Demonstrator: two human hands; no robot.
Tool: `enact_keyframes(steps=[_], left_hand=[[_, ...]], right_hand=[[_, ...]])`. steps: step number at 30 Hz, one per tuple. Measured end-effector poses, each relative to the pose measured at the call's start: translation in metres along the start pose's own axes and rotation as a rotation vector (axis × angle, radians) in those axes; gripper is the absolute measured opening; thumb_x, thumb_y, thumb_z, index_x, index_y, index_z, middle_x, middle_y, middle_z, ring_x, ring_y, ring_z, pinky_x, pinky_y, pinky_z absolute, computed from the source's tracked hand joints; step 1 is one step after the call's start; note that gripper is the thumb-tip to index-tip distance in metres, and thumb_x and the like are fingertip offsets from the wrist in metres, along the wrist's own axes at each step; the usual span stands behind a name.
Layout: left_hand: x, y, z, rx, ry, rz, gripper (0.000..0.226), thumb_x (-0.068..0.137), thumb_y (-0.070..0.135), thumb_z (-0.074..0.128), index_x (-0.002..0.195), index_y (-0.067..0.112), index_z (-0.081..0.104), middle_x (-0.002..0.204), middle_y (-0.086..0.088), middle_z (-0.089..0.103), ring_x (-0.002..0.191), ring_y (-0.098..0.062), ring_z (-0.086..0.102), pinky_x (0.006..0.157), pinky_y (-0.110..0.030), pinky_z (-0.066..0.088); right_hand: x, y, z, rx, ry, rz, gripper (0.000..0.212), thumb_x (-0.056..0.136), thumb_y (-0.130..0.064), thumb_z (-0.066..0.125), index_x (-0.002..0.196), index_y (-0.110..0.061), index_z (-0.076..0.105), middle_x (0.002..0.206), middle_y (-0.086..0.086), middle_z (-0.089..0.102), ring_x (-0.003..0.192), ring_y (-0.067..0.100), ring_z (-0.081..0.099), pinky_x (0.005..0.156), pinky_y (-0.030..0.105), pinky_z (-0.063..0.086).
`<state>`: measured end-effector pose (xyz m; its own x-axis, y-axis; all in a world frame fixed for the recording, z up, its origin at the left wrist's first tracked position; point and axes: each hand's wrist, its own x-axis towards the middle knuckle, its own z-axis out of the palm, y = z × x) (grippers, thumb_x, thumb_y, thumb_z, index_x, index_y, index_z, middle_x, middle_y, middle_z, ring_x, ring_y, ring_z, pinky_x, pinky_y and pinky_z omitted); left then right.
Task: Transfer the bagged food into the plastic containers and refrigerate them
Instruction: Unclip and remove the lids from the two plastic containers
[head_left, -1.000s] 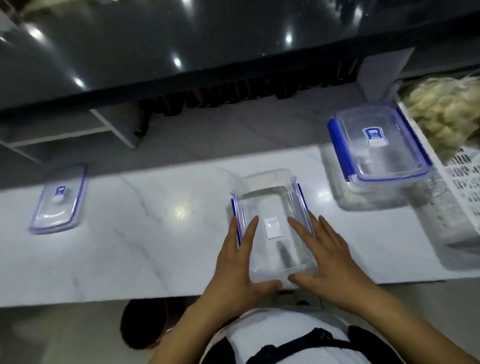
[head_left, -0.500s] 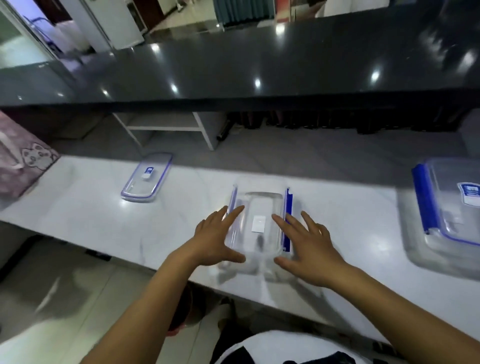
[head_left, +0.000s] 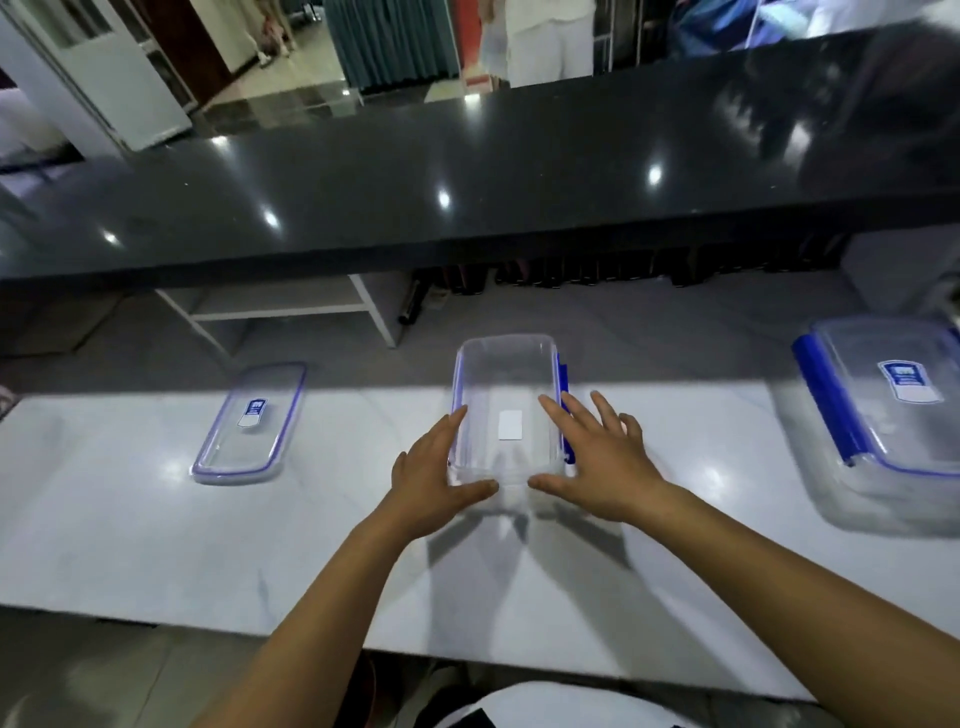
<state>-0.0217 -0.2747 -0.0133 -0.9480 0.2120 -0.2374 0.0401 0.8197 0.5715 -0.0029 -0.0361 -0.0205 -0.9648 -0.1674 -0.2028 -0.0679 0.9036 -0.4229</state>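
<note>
While both hands (head_left: 434, 480) (head_left: 602, 467) flank the open container (head_left: 506, 410) with straight fingers, bare counter (head_left: 130, 530) surrounds it.

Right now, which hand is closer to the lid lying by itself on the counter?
Left. The left hand rests against the open container's left side, nearer the loose lid; the right hand is on its far side.

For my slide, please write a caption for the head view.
Both hands, left and right, flank an open clear container on the white counter.
</note>
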Motion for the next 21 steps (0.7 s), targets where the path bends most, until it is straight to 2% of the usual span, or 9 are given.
enact_keyframes(steps=[7,10,12,15,18,21], left_hand=[[0.019,-0.014,-0.008,-0.057,-0.008,0.027,0.098,0.078,0.055,0.077,0.154,0.045,0.016,0.163,0.009,0.028,0.146,-0.024,0.034,0.118,-0.053,0.032],[0.008,-0.013,-0.006,0.033,0.043,0.059,0.096,0.082,0.061,0.070,0.154,0.049,0.008,0.168,0.005,0.009,0.154,-0.024,0.012,0.123,-0.053,0.016],[-0.008,-0.001,-0.002,0.041,0.138,0.131,0.091,0.085,0.062,0.064,0.153,0.049,0.005,0.169,0.005,0.000,0.155,-0.021,0.001,0.124,-0.048,0.006],[-0.031,0.028,0.020,0.021,0.233,0.355,0.082,0.087,0.063,0.055,0.154,0.048,0.009,0.168,0.008,-0.002,0.155,-0.015,-0.006,0.124,-0.042,0.002],[-0.045,0.062,0.056,0.060,0.117,0.504,0.082,0.091,0.056,0.057,0.152,0.055,0.003,0.166,0.015,-0.013,0.153,-0.011,-0.016,0.123,-0.042,0.001],[-0.050,0.087,0.095,0.216,-0.061,0.550,0.081,0.091,0.065,0.048,0.150,0.059,-0.008,0.162,0.017,-0.027,0.150,-0.012,-0.027,0.125,-0.046,-0.003]], right_hand=[[0.009,-0.010,0.004,0.014,0.017,0.053,0.097,0.083,-0.076,0.051,0.154,-0.044,-0.006,0.168,-0.006,-0.004,0.154,0.026,-0.007,0.121,0.054,0.003],[-0.010,-0.009,0.001,0.052,0.038,0.065,0.096,0.081,-0.079,0.049,0.154,-0.046,-0.005,0.167,-0.008,-0.007,0.154,0.023,-0.008,0.121,0.052,0.005],[-0.029,0.003,-0.009,0.071,0.095,0.108,0.091,0.084,-0.077,0.047,0.155,-0.046,-0.002,0.167,-0.009,-0.008,0.153,0.020,-0.010,0.122,0.049,0.004],[-0.060,0.042,-0.040,0.044,0.273,0.233,0.082,0.088,-0.070,0.049,0.156,-0.043,0.010,0.167,-0.005,-0.003,0.153,0.020,-0.006,0.120,0.047,0.006],[-0.089,0.100,-0.072,-0.026,0.422,0.407,0.083,0.084,-0.074,0.043,0.156,-0.037,0.021,0.167,0.002,0.010,0.153,0.026,0.002,0.118,0.047,0.012],[-0.112,0.157,-0.093,-0.128,0.401,0.554,0.098,0.071,-0.084,0.026,0.156,-0.033,0.024,0.166,0.005,0.015,0.153,0.029,0.007,0.117,0.048,0.015]])
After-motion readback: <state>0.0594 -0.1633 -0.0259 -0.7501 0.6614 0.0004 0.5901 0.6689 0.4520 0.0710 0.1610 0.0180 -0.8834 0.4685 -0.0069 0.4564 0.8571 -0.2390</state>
